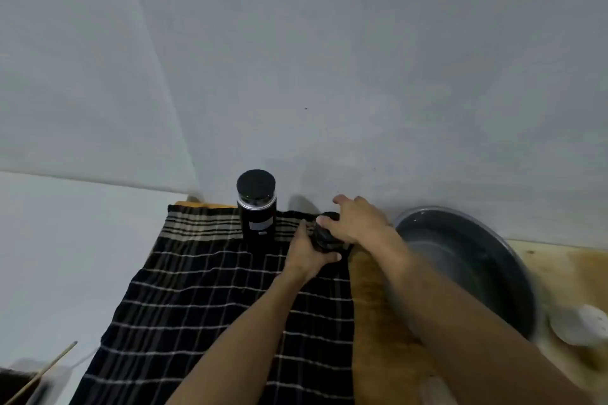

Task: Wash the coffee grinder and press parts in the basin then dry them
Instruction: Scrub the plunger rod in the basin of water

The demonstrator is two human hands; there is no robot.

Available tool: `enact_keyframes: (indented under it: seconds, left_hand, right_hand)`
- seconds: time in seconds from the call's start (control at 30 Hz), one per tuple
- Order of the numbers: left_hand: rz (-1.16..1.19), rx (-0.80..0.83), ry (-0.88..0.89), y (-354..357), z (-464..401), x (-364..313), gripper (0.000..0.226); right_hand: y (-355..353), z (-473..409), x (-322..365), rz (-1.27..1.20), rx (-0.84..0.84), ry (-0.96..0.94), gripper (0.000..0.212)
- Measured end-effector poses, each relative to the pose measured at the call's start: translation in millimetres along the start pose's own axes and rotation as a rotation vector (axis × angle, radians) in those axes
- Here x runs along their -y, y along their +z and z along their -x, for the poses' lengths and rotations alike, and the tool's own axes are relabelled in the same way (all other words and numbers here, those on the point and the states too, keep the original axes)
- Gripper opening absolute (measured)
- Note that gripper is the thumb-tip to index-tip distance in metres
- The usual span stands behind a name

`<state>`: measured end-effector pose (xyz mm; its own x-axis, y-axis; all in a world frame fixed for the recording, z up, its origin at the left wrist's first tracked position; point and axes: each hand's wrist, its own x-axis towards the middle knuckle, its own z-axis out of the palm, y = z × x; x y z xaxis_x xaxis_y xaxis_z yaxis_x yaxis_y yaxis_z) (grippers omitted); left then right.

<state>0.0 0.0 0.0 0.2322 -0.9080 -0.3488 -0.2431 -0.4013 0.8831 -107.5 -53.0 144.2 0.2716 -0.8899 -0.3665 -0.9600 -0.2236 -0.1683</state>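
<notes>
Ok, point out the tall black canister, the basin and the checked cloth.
tall black canister [256,207]: head view, its side wall.
basin [513,255]: head view, its far rim.
checked cloth [197,289]: head view, its bare middle.

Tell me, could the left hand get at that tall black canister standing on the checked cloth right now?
Probably not at once: the left hand grips a small dark part. The tall canister stands close beside it on the cloth, with nothing between.
</notes>
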Motion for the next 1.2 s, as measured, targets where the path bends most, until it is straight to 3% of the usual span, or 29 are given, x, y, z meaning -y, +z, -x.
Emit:
enact_keyframes:
  seconds: [0.1, 0.2, 0.33, 0.63, 0.73, 0.93, 1.07, 1.13, 1.2]
  left_hand:
    - [-0.052, 0.106, 0.068, -7.3, -9.4, -5.3, 0.092]
    - [-0.166, 0.179, 0.051, -9.4, -15.4, -9.8, 0.083]
    - [-0.241, 0.122, 0.021, -9.1, -16.6, -9.1, 0.074]
    - [-0.260, 0.071, 0.015, -5.5, -8.0, -5.4, 0.081]
    - [-0.226, 0.072, 0.033, -2.7, -7.5, -6.5, 0.089]
    - [0.002, 0.029, 0.034, -6.5, 18.5, 6.0, 0.143]
    - [0.009, -0.141, 0.200, -13.3, 79.1, -1.8, 0.123]
    - [-0.004, -0.298, 0.351, -15.2, 102.3, -26.0, 0.106]
    - [-0.023, -0.353, 0.470, -13.7, 105.4, -63.9, 0.093]
  right_hand:
    - [3.9, -13.7, 17.5, 0.041, -0.034, 0.082, 0.067]
    - [6.5, -18.8, 26.6, 0.040, -0.002, 0.113, 0.048]
    - [3.6, -22.6, 30.2, -0.062, 0.030, 0.139, 0.040]
    - [-11.4, -15.5, 21.5, -0.105, 0.049, 0.048, 0.037]
    - [-36.1, -12.1, 14.5, -0.121, 0.066, -0.007, 0.053]
    - [-100.9, 7.0, -9.9, -0.172, 0.029, -0.115, 0.056]
    - [-136.0, 15.8, -34.9, -0.197, -0.041, -0.125, 0.067]
    - [-151.0, 18.3, -49.7, -0.183, -0.050, -0.150, 0.059]
    - [-162.9, 22.7, -67.1, -0.182, -0.043, -0.159, 0.046]
